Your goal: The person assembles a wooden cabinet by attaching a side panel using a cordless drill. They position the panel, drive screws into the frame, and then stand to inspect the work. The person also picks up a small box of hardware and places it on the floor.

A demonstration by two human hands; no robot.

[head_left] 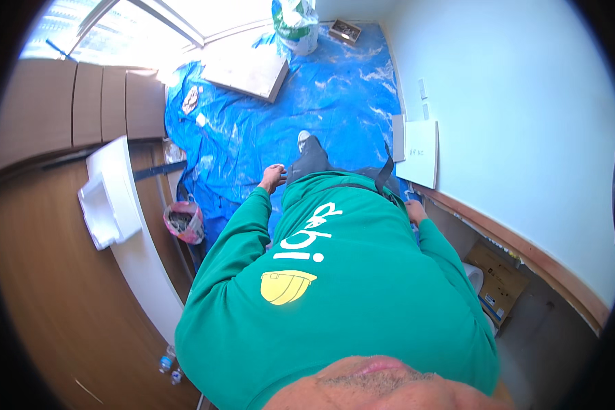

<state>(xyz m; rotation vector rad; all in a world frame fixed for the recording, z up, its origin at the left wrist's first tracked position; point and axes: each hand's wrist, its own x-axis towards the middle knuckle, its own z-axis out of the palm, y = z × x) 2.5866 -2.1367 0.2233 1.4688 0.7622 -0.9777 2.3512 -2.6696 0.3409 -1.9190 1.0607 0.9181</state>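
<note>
The left hand rests loosely curled at the thigh, holding nothing. Whether the right hand grips anything, I cannot tell. Step carefully: the blue tarp ahead looks slippery.

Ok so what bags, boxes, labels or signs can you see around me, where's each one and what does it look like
Sack: upright at the far end of the blue tarp, white with green print.
Cardboard box: low by the right wall, brown, flat, small printed label.
White panel: leaning on the right wall, rectangular, faint marking.
Pink bag: at the tarp's left edge, open, debris inside.
</note>
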